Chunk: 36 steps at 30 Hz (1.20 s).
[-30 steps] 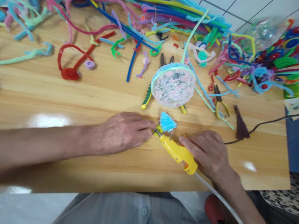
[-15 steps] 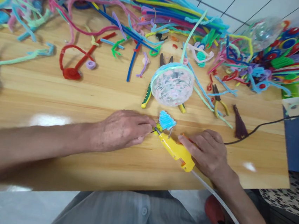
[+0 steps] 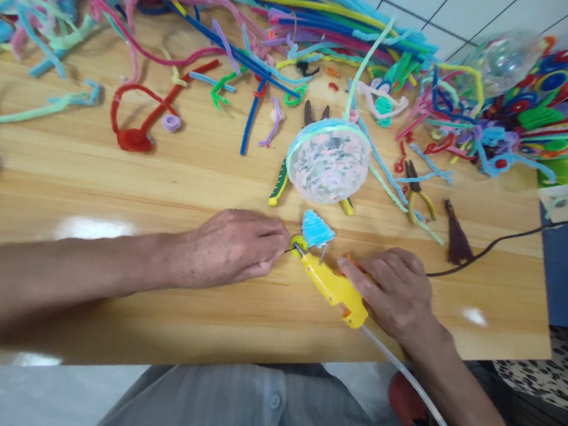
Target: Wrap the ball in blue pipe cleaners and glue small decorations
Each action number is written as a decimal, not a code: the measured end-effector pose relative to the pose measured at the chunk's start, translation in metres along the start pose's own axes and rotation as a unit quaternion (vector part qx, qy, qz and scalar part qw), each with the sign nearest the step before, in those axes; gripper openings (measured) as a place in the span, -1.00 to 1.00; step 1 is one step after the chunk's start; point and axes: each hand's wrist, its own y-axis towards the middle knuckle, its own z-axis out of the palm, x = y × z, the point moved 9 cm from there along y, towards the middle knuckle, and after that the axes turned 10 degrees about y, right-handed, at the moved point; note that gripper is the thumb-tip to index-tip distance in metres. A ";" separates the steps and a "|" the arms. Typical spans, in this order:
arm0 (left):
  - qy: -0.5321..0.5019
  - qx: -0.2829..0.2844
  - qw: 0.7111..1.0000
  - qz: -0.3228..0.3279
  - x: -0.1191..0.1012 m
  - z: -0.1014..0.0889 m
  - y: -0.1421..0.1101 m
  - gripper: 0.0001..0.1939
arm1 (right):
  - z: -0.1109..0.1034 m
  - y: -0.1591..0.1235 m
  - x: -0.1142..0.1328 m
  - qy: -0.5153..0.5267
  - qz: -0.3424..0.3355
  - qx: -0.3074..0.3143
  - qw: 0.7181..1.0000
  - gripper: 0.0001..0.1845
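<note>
My left hand (image 3: 243, 246) is closed in a pinch, palm down over the table. A thin dark strand (image 3: 288, 249) sticks out from its fingertips toward a small yellow coil (image 3: 298, 242). On that coil rests the metal nozzle of a yellow glue gun (image 3: 332, 284), whose handle is wrapped by my right hand (image 3: 397, 291). A long clear glue stick (image 3: 406, 375) runs out of the gun's back end. Just beyond the nozzle lies a light-blue fuzzy triangle (image 3: 318, 229). What else my left fingers hold is hidden.
A clear, round piece with a pale-blue rim (image 3: 329, 164) sits over green-and-yellow pliers (image 3: 279, 184). Smaller pliers (image 3: 419, 192) and a dark tassel (image 3: 456, 235) lie to the right, near a black cord (image 3: 502, 241). Pipe cleaners (image 3: 343, 18) crowd the back.
My left fingertips have drawn slightly left from the nozzle, so more of the yellow coil and the dark strand shows. The glue gun has shifted a little left with my right hand.
</note>
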 end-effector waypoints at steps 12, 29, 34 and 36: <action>-0.044 0.007 0.999 -0.032 0.007 0.003 -0.004 -0.75 | 0.000 0.001 -0.001 -0.001 -0.005 -0.015 1.000 -0.76; -0.172 0.013 0.982 -0.072 0.016 -0.006 0.002 -0.83 | 0.002 0.002 0.000 0.008 -0.003 -0.017 1.000 -0.73; -0.207 0.013 0.975 -0.087 0.018 -0.008 0.005 -0.80 | 0.003 0.002 0.002 0.000 -0.005 -0.014 1.000 -0.73; -0.210 0.008 0.974 -0.089 0.018 -0.009 0.006 -0.80 | 0.004 0.002 0.001 0.003 0.000 -0.013 1.000 -0.70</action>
